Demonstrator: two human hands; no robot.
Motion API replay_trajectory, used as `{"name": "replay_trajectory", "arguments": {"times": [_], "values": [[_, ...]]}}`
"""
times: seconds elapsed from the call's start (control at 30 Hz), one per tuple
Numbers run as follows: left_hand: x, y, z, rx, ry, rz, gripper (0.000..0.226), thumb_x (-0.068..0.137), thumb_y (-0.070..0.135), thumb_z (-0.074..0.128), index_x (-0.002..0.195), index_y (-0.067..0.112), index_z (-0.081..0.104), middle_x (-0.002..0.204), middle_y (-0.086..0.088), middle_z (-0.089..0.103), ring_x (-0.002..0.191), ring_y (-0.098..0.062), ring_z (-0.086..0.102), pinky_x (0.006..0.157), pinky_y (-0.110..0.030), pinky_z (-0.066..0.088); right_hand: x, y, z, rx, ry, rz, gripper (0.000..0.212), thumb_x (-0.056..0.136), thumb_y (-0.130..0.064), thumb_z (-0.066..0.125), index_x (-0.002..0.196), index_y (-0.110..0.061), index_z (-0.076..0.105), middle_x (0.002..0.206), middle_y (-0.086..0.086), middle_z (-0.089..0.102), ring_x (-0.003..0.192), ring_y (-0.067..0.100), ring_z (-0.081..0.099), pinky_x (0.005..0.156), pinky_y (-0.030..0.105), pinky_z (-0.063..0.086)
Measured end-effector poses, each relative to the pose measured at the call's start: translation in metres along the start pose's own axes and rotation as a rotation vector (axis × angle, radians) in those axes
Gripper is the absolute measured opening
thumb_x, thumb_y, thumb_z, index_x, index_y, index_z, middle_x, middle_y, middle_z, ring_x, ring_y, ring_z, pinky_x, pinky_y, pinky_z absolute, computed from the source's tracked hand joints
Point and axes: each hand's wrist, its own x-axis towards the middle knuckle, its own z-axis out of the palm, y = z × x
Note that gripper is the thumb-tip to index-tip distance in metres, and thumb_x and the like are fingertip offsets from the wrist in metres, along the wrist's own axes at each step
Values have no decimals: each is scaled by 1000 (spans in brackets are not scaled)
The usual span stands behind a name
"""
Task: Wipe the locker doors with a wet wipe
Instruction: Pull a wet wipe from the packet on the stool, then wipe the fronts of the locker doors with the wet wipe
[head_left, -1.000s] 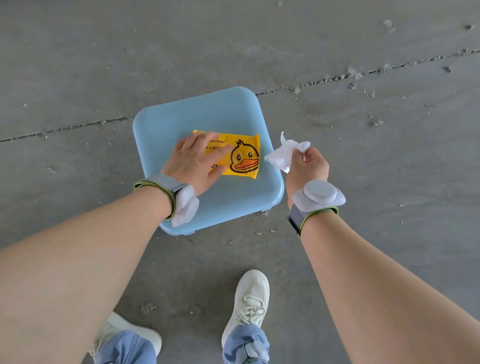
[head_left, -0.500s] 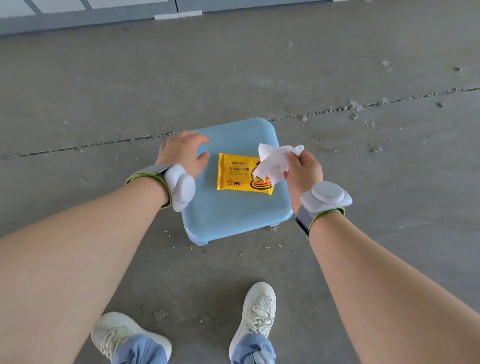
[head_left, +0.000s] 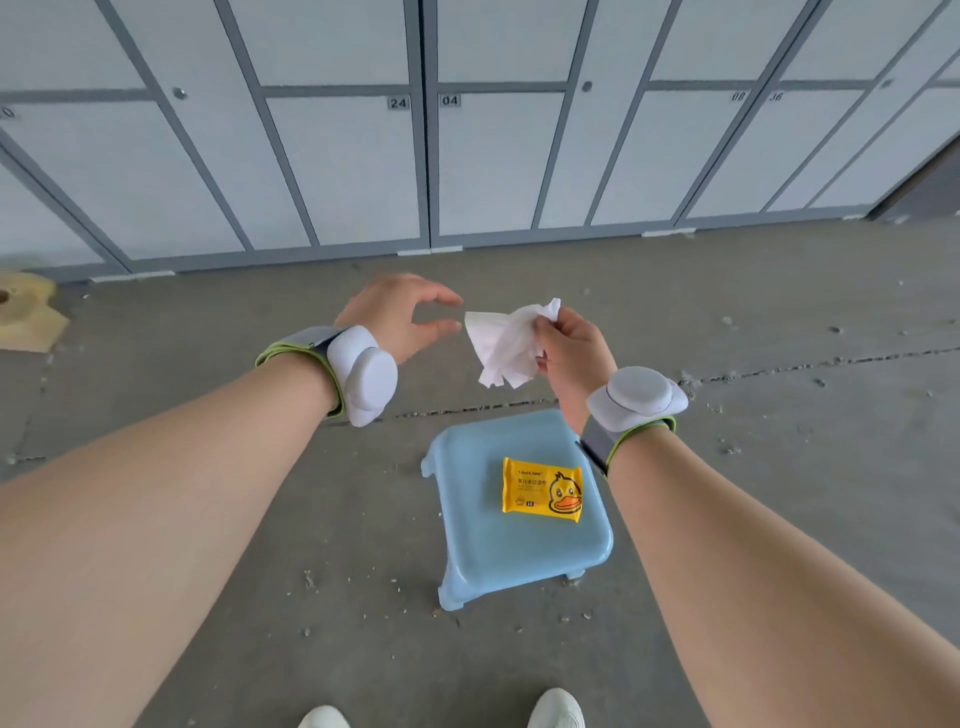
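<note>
A crumpled white wet wipe (head_left: 506, 343) hangs in the air, pinched at its right side by my right hand (head_left: 571, 348). My left hand (head_left: 400, 317) is just left of the wipe, fingers spread and curled, holding nothing and not touching it. Below them a yellow wipe packet with a duck picture (head_left: 542, 488) lies flat on a light blue plastic stool (head_left: 498, 556). A row of pale grey locker doors (head_left: 332, 166) with numbers such as 24 and 04 stands ahead across the concrete floor.
The concrete floor (head_left: 779, 441) has a crack line and scattered debris. A tan cardboard-like piece (head_left: 26, 317) lies at the far left by the lockers. My white shoes (head_left: 556, 709) show at the bottom edge.
My view has tilted up from the stool to the lockers. Both hands rose off the stool; the left let go of the packet and moved up beside the wipe, which the right hand lifted.
</note>
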Motion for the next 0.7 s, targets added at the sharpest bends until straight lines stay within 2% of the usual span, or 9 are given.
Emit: {"name": "replay_trajectory", "arguments": {"times": [0.07, 0.1, 0.2, 0.3, 0.4, 0.47, 0.5, 0.63, 0.7], "values": [[-4, 10, -39, -17, 6, 26, 30, 89, 35, 64, 118, 29, 64, 126, 6, 57, 121, -15, 49, 98, -28, 36, -7, -35, 12, -11, -40, -40, 38, 85, -24, 44, 101, 9, 53, 77, 8, 48, 74, 21, 43, 70, 52, 46], [-7, 14, -58, -19, 5, 26, 28, 87, 34, 66, 115, 29, 65, 124, 6, 57, 120, -15, 49, 98, -28, 36, -11, -52, 18, -6, -62, -53, 38, 84, -26, 44, 100, 7, 54, 78, 7, 49, 74, 20, 44, 70, 51, 46], [-18, 22, -111, -11, 22, 10, 12, 84, 31, 70, 95, 32, 67, 120, 6, 59, 116, -16, 50, 94, -28, 37, -24, -102, 36, 2, -120, -107, 23, 94, -19, 45, 84, -6, 61, 77, 8, 49, 75, 20, 44, 74, 38, 41], [-36, 28, -156, -28, 57, 7, 6, 87, 29, 67, 81, 28, 64, 117, 6, 62, 110, -16, 53, 85, -24, 36, -36, -140, 53, -11, -141, -152, 23, 98, -17, 45, 86, -5, 62, 76, 8, 55, 74, 21, 52, 78, 38, 46], [-55, 27, -196, -46, 103, -20, 9, 90, 32, 63, 84, 26, 64, 113, 6, 64, 99, -16, 59, 80, -24, 41, -49, -174, 69, 71, -142, -167, 27, 98, -11, 48, 79, -19, 65, 73, -5, 65, 74, 13, 61, 82, 31, 54], [-66, 26, -220, -21, 134, -12, 11, 93, 30, 58, 87, 22, 63, 107, 6, 64, 74, -9, 58, 65, -17, 40, -59, -195, 79, 109, -130, -176, 28, 97, -10, 51, 76, -21, 65, 61, -13, 65, 64, 4, 62, 80, 28, 55], [-71, 25, -232, -7, 153, -2, 11, 95, 27, 56, 87, 20, 61, 104, 4, 64, 69, -6, 53, 59, -16, 36, -64, -206, 83, 120, -124, -186, 27, 96, -11, 53, 74, -21, 65, 59, -14, 65, 61, 2, 62, 81, 30, 55], [-89, 23, -279, -28, 254, -32, 7, 95, 20, 53, 90, 16, 54, 92, -2, 65, 74, -18, 56, 59, -26, 36, -86, -255, 103, 151, -150, -236, 23, 94, -12, 58, 72, -14, 67, 65, -1, 64, 65, 11, 62, 83, 36, 56], [-99, 20, -304, -66, 318, -64, 4, 92, 19, 54, 91, 20, 51, 91, 2, 65, 70, -11, 53, 59, -24, 38, -97, -280, 112, 177, -181, -266, 25, 94, -13, 57, 71, -11, 66, 59, -3, 61, 63, 13, 60, 80, 34, 57]]}}
